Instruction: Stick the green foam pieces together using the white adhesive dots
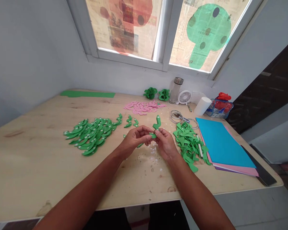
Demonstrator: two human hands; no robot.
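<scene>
Both hands meet over the middle of the table. My left hand (139, 136) pinches the left end of a small green foam piece (152, 135). At its other end are the closed thumb and fingers of my right hand (165, 140). Just beyond the fingertips lies a bent green foam strip (157, 120) with a pale patch at its tip; whether it touches the right hand I cannot tell. To the left rests a heap of curved green foam pieces (93, 134) with whitish patches. A few more bent pieces (128, 120) lie between heap and hands.
Green offcuts (187, 140) with a white pen (200, 147) lie right of my hands, beside blue sheets (223, 140). Behind are tape rolls (176, 117), pink cutouts (144, 106), green foam flowers (150, 93), a glass bottle (175, 91) and a small fan (184, 96).
</scene>
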